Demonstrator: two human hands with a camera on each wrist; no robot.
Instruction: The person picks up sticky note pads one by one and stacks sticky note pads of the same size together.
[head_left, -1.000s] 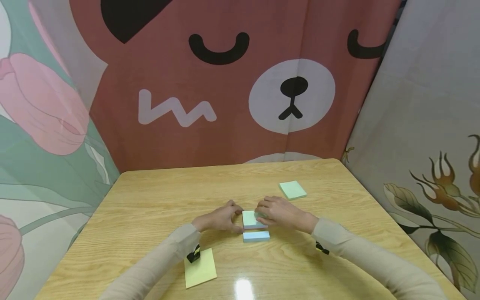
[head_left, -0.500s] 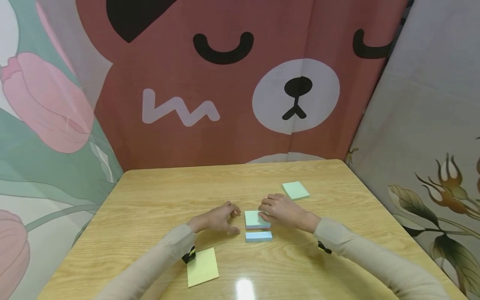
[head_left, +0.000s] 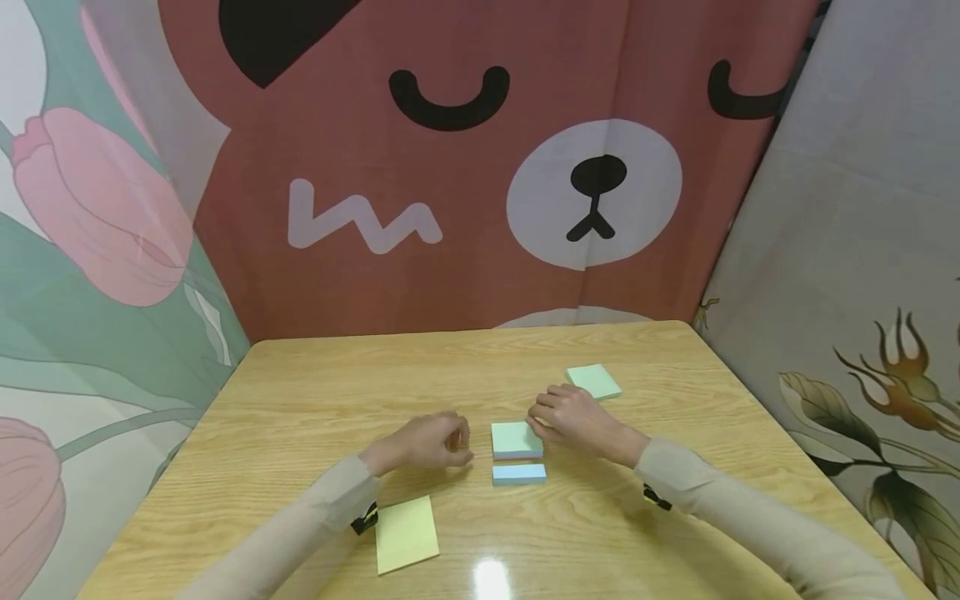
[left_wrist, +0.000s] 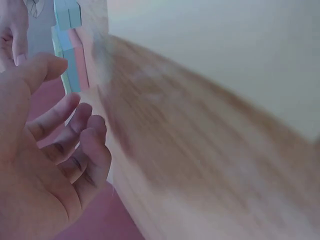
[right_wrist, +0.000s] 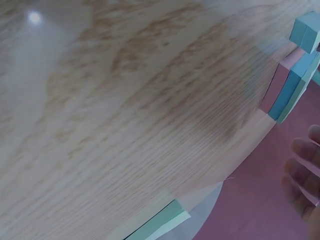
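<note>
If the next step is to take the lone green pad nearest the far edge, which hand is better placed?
Probably the right hand: it appears close to the lone green pad, while the left hand is farther off, on the other side of the stack.

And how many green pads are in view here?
2. One green pad tops the stack beside the right hand; another green pad lies farther back, to the right. Any under the hand would be hidden.
</note>
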